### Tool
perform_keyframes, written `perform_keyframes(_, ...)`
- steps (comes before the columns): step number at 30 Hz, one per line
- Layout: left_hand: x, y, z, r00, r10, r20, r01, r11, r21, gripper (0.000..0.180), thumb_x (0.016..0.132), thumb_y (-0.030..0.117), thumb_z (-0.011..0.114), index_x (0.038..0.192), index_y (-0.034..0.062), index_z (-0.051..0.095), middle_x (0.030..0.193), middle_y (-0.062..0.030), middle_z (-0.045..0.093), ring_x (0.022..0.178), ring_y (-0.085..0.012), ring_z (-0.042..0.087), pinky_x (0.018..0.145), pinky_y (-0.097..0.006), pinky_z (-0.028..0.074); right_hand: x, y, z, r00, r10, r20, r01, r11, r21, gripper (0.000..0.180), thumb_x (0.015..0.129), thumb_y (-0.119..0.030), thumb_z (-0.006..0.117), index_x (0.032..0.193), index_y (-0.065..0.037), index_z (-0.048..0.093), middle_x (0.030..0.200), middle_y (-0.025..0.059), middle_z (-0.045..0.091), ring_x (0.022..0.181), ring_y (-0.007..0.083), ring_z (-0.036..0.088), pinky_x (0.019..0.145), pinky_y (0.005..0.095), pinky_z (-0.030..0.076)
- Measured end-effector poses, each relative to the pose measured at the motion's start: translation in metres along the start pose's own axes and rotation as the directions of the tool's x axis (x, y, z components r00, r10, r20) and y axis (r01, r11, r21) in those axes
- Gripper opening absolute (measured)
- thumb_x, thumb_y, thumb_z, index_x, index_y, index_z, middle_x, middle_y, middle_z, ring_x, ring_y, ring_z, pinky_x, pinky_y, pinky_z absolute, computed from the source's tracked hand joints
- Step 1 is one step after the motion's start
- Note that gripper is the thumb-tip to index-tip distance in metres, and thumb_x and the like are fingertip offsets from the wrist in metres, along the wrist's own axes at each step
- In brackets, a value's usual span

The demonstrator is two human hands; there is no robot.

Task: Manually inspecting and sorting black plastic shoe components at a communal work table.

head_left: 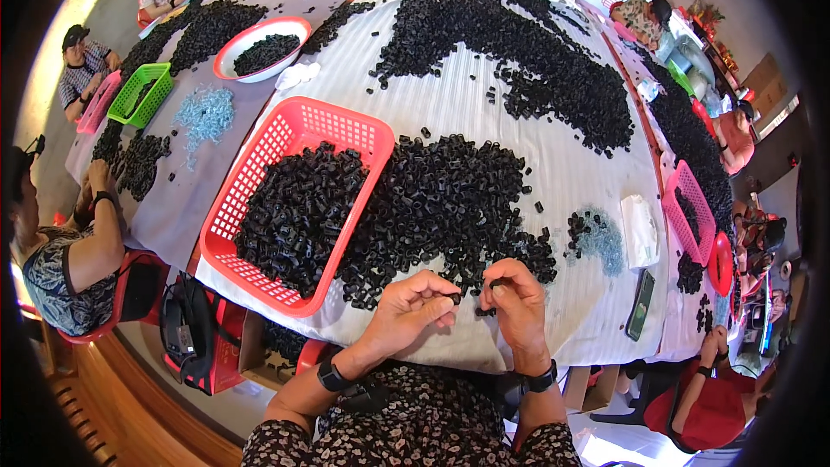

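My left hand (406, 311) is closed in a pinch on a small black plastic part (455, 298) that sticks out past the fingertips. Close beside it, my right hand (519, 307) has its thumb and fingers pressed together; a dark bit shows at the fingertips, too small to make out. Just beyond both hands spreads a pile of short black tube-like parts (441, 199). To the left of the pile, a red plastic basket (228, 207) stands tilted toward it, holding many of the same parts.
Blue-clear plastic scraps (603, 246), a white packet (640, 229) and a phone (641, 304) lie to my right. A larger black heap (484, 26) covers the far table. At left are a red-rimmed bowl (226, 62) and green basket (158, 78). Several people sit around the tables.
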State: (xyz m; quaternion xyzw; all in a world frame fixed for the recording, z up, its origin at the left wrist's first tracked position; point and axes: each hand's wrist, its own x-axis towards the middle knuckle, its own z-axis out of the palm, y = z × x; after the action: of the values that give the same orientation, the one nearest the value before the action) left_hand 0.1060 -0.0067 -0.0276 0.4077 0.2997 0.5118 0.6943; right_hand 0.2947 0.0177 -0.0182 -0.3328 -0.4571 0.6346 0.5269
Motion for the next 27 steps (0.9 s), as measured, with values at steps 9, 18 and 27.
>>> perform_keyframes(9, 0.000, -0.008, 0.000, 1.000, -0.008, -0.028, 0.007, 0.999, -0.035, 0.016, 0.090, 0.007, 0.056, 0.104, 0.0000, 0.054, 0.084, -0.0051, 0.061, 0.071, -0.0083, 0.060, 0.064, -0.022, 0.050, -0.004, -0.002, 0.011, 0.997, 0.078, 0.000, -0.077, 0.979, -0.187, 0.014, 0.086, 0.002, 0.048, 0.098, -0.001, 0.055, 0.082, 0.0056, 0.051, 0.066, 0.0096, 0.049, 0.059, 0.0244, 0.043)
perform_keyframes(18, -0.002, -0.011, 0.001, 1.000, -0.010, -0.004, 0.010, 0.999, -0.031, 0.014, 0.090, 0.007, 0.057, 0.101, 0.0004, 0.055, 0.084, -0.0039, 0.061, 0.071, -0.0076, 0.060, 0.064, -0.022, 0.050, -0.010, -0.008, 0.017, 0.994, 0.112, -0.011, -0.111, 0.966, -0.235, 0.015, 0.082, 0.007, 0.053, 0.095, -0.002, 0.056, 0.084, -0.0026, 0.049, 0.073, 0.0025, 0.044, 0.063, 0.0177, 0.037)
perform_keyframes(27, 0.000, -0.011, 0.004, 0.999, 0.012, 0.050, -0.012, 1.000, 0.003, 0.010, 0.089, 0.004, 0.057, 0.098, -0.0011, 0.055, 0.086, -0.0046, 0.060, 0.075, -0.0084, 0.060, 0.068, -0.022, 0.051, -0.011, -0.023, 0.013, 0.969, 0.236, 0.071, -0.150, 0.795, -0.588, 0.012, 0.086, -0.003, 0.055, 0.097, -0.003, 0.053, 0.083, 0.0004, 0.052, 0.073, 0.0044, 0.048, 0.062, 0.0210, 0.041)
